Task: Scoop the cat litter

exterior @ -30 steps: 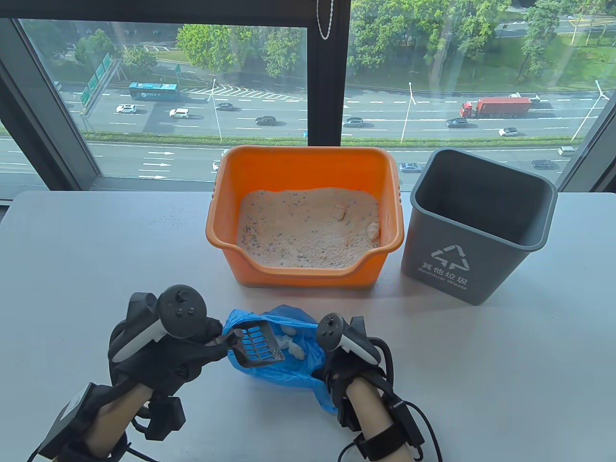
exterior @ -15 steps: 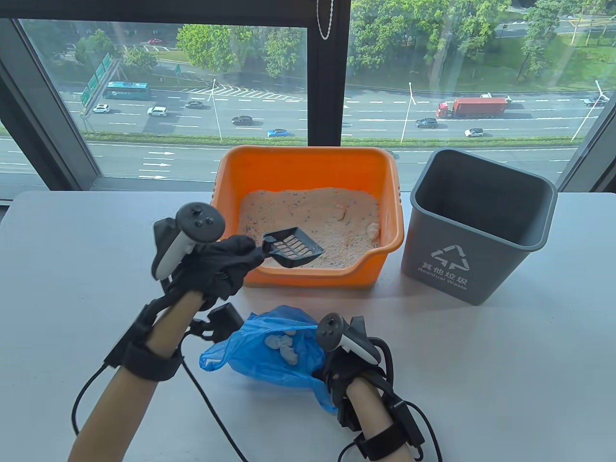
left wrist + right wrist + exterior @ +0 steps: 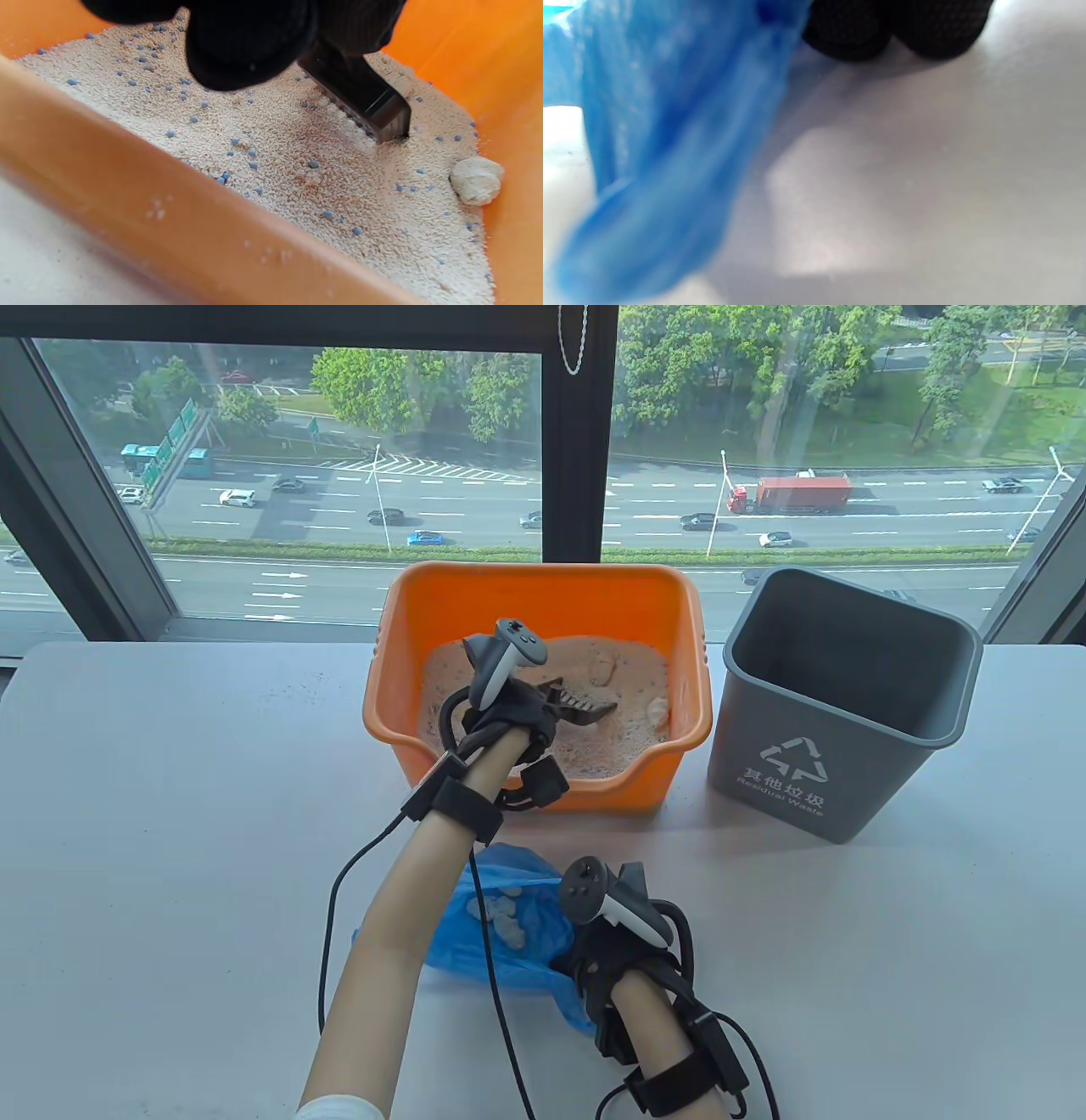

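Gripping the stiff, light scoop by its handle, the left hand digs loose litter; the right hand holds the limp bag.

left hand reaching forward, right hand curled low

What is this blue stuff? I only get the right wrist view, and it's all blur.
Observer: It's a blue plastic bag lying on the table, and the right hand holds its edge.
Operator: Is anything in it?
Observer: Yes, a few pale clumps sit inside.
Operator: Where's the other hand?
Observer: The left hand is in the orange litter box, gripping a black scoop whose tip is dug into the litter.
Operator: Anything there to scoop?
Observer: One pale clump lies against the box wall, just beyond the scoop.
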Demonstrator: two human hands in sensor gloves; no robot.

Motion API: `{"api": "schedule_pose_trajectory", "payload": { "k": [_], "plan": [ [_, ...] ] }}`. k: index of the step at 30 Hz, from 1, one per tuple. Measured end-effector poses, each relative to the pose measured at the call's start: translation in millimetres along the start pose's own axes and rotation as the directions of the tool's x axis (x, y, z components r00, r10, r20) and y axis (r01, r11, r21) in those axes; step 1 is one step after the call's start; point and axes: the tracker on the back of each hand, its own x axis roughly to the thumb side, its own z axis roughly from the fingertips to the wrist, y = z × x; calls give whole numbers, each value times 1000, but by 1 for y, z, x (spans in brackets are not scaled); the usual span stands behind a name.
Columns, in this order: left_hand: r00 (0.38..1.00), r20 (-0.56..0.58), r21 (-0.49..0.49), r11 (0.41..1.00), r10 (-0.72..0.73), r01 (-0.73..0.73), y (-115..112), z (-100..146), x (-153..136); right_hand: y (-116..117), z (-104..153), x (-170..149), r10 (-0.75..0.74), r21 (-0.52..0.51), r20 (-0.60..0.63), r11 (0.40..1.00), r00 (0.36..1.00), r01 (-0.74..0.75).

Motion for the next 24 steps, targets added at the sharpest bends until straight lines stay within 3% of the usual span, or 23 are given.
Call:
{"api": "schedule_pose_trajectory", "payload": {
  "k": [5,9,16,20,24],
  "plan": [
    [1000,-21,-70,997,19,-20,-16,-26,20,0,0,0,1,0,1,1000,1000,-1],
    [1000,-8,-87,996,-16,16,-21,-30,28,0,0,0,3,-1,1,1000,1000,-3],
    [992,124,-41,999,19,-14,-7,-4,13,0,0,0,3,0,0,1000,1000,-3],
    [967,210,24,988,142,-150,8,22,-6,0,0,0,5,1,-1,1000,1000,-5],
    [964,245,34,993,103,-115,18,39,-18,0,0,0,9,0,-2,1000,1000,-9]
  ]
}}
